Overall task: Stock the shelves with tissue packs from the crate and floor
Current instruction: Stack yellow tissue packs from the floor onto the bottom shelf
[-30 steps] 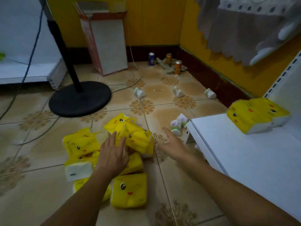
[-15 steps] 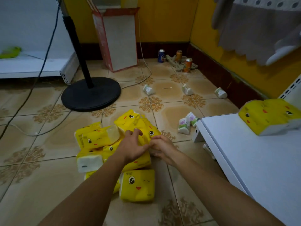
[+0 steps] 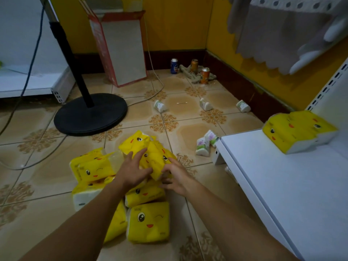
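Observation:
Several yellow tissue packs with cartoon faces lie in a heap on the tiled floor; one pack (image 3: 148,222) lies nearest me. On top of the heap sits a tilted pack (image 3: 150,157), and both my hands hold it: my left hand (image 3: 133,170) grips its left side with the thumb on its front, my right hand (image 3: 174,176) grips its right lower edge. One more yellow pack (image 3: 295,131) lies on the white shelf (image 3: 282,185) at the right, against the shelf's back panel.
A black fan base (image 3: 90,113) with its pole stands left of centre behind the heap, cables trailing across the floor. Small white tissue packets (image 3: 204,145) lie by the shelf corner and farther back. Cans (image 3: 174,65) and a red-edged carton (image 3: 120,51) stand near the wall.
My right hand came in from the right and joined my left hand on the top pack. The camera has shifted slightly left and nearer.

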Action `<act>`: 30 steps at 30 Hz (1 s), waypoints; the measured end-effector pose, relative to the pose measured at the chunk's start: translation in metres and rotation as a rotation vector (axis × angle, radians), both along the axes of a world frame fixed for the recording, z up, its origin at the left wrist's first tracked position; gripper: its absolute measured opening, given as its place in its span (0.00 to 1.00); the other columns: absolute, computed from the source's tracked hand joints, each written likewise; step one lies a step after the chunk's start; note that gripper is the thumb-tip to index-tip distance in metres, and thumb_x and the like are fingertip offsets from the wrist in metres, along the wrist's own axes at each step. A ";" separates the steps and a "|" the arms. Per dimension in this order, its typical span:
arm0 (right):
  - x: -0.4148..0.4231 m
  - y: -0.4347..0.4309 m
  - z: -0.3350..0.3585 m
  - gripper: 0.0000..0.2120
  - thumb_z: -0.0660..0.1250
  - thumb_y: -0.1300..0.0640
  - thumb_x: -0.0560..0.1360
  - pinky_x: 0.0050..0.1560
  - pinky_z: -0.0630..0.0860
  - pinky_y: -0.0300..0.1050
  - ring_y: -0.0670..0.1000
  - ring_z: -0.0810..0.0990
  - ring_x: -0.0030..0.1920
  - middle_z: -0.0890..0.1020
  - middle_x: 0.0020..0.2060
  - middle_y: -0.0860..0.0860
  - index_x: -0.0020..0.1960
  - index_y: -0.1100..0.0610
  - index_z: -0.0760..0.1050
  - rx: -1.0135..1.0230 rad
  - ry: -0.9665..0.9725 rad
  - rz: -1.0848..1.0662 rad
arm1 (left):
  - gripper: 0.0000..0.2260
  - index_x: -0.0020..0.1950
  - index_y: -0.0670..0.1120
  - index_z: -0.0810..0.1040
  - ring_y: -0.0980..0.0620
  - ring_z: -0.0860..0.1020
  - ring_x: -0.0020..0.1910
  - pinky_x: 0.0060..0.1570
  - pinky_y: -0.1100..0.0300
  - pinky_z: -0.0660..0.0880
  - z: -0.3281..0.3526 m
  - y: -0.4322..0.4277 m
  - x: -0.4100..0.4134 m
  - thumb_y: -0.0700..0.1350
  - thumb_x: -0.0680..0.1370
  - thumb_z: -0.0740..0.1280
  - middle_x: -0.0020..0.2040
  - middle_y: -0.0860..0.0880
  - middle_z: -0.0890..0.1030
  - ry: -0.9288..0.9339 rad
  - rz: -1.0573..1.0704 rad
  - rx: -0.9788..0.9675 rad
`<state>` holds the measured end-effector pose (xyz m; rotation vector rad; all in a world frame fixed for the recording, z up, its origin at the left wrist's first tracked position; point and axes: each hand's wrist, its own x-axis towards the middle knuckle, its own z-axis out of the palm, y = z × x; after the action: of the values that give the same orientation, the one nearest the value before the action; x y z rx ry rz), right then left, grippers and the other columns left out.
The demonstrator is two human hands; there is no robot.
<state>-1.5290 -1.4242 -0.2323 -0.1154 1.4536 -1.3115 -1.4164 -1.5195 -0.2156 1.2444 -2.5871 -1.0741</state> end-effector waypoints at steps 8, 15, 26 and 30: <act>-0.015 0.017 0.007 0.26 0.68 0.65 0.69 0.57 0.74 0.45 0.53 0.74 0.62 0.76 0.62 0.54 0.66 0.53 0.72 0.042 0.709 -0.005 | 0.27 0.70 0.45 0.63 0.42 0.68 0.64 0.61 0.55 0.66 0.008 0.024 -0.020 0.47 0.73 0.67 0.66 0.41 0.65 0.025 -0.032 -0.125; -0.030 0.048 0.049 0.25 0.67 0.66 0.69 0.36 0.70 0.24 0.44 0.73 0.50 0.78 0.60 0.52 0.65 0.55 0.74 -0.059 0.913 -0.083 | 0.41 0.74 0.55 0.55 0.39 0.64 0.67 0.59 0.51 0.69 0.031 0.040 -0.036 0.42 0.67 0.73 0.72 0.39 0.55 0.265 0.095 -0.182; -0.093 0.163 0.071 0.26 0.75 0.59 0.64 0.50 0.78 0.56 0.56 0.75 0.52 0.72 0.53 0.52 0.56 0.52 0.66 0.163 0.968 -0.085 | 0.15 0.57 0.45 0.78 0.45 0.74 0.58 0.56 0.62 0.66 0.054 0.109 -0.115 0.38 0.71 0.71 0.57 0.43 0.76 0.472 -0.285 -0.198; -0.114 0.207 0.068 0.22 0.74 0.60 0.64 0.50 0.78 0.59 0.58 0.76 0.52 0.73 0.53 0.53 0.52 0.51 0.67 0.230 0.968 -0.234 | 0.14 0.60 0.44 0.76 0.45 0.73 0.59 0.58 0.60 0.66 0.053 0.145 -0.149 0.41 0.75 0.67 0.59 0.43 0.76 0.489 -0.395 -0.180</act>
<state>-1.6427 -1.2169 -0.1638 -0.4895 2.4845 -1.3160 -1.5649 -1.3749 -0.1624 0.3705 -2.5050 -1.0086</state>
